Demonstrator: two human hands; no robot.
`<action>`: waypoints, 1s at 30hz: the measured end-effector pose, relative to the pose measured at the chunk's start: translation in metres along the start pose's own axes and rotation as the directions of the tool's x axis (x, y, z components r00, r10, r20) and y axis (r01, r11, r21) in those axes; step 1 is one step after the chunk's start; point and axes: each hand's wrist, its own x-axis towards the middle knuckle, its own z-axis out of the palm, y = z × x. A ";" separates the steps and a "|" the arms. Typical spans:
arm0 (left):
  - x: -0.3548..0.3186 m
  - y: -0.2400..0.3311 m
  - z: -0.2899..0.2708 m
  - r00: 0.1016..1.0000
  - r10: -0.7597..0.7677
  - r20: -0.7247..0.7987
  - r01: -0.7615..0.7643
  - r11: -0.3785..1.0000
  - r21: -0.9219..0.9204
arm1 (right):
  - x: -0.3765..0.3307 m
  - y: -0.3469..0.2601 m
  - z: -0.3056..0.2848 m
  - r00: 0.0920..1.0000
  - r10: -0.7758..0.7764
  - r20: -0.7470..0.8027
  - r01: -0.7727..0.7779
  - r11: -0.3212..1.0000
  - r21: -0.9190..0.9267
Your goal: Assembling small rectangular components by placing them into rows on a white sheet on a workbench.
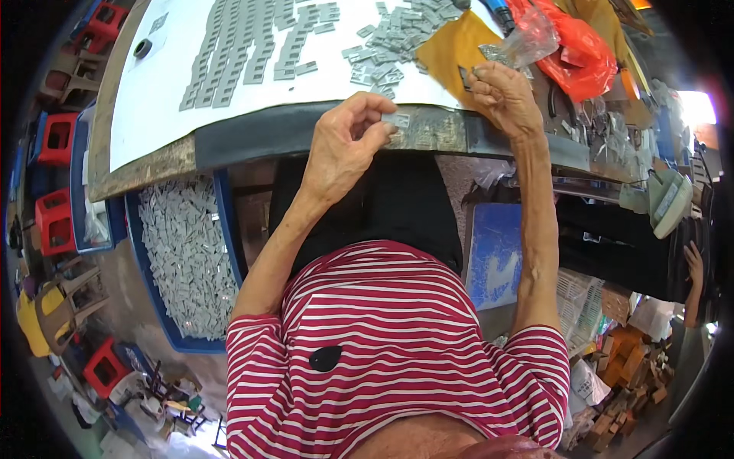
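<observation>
Between the thumb and fingers of my left hand (pixel 342 145) is a small flat grey plate with cut-outs (pixel 397 120), held just over the table's front edge. My right hand (pixel 505 99) is closed in a pinch on a small dark-edged piece (pixel 464 77), above a brown-yellow sheet (pixel 449 47); the fingers cover most of that piece. Similar grey plates (pixel 233 50) lie in slanting rows on a white sheet (pixel 153 115) at the table's left and middle. A loose pile of them (pixel 397 42) spreads between the rows and the brown-yellow sheet.
A red plastic bag (pixel 585 65) and clear plastic lie at the table's right. Below on the left, a blue bin (pixel 136 252) holds many grey pieces. Red stools (pixel 55 222) stand farther left. A blue scuffed panel (pixel 492 252) is below right; another person's hand (pixel 694 269) shows far right.
</observation>
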 end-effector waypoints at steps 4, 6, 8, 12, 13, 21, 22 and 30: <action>0.000 -0.003 0.000 1.000 -0.004 -0.017 0.002 0.996 -0.084 | -0.008 0.008 0.036 0.990 -0.101 -0.098 0.082 0.980 -0.181; 0.000 -0.004 0.000 1.000 -0.011 -0.014 0.010 0.994 -0.111 | -0.012 0.016 0.049 0.993 -0.092 -0.073 0.075 0.974 -0.214; -0.001 -0.005 0.000 1.000 -0.003 -0.012 0.002 0.992 -0.126 | -0.018 0.023 0.067 0.998 -0.058 -0.035 0.050 0.980 -0.195; -0.002 -0.006 -0.001 1.000 -0.001 -0.024 -0.002 0.991 -0.131 | -0.028 0.034 0.092 0.999 -0.049 0.023 0.053 0.957 -0.285; -0.002 -0.005 -0.001 1.000 0.004 -0.028 -0.007 0.992 -0.125 | -0.029 0.035 0.094 0.999 -0.050 0.023 0.054 0.957 -0.286; -0.004 -0.006 0.003 0.996 0.038 -0.082 -0.048 0.991 -0.123 | -0.034 0.039 0.095 0.996 -0.090 -0.025 0.075 0.934 -0.350; -0.004 -0.009 0.004 0.992 0.079 -0.097 -0.088 0.992 -0.095 | -0.034 0.040 0.095 0.995 -0.091 -0.027 0.076 0.933 -0.351; -0.006 -0.012 0.007 0.995 0.089 -0.051 -0.087 0.995 0.041 | -0.038 0.052 0.096 0.992 -0.123 -0.038 0.097 0.906 -0.413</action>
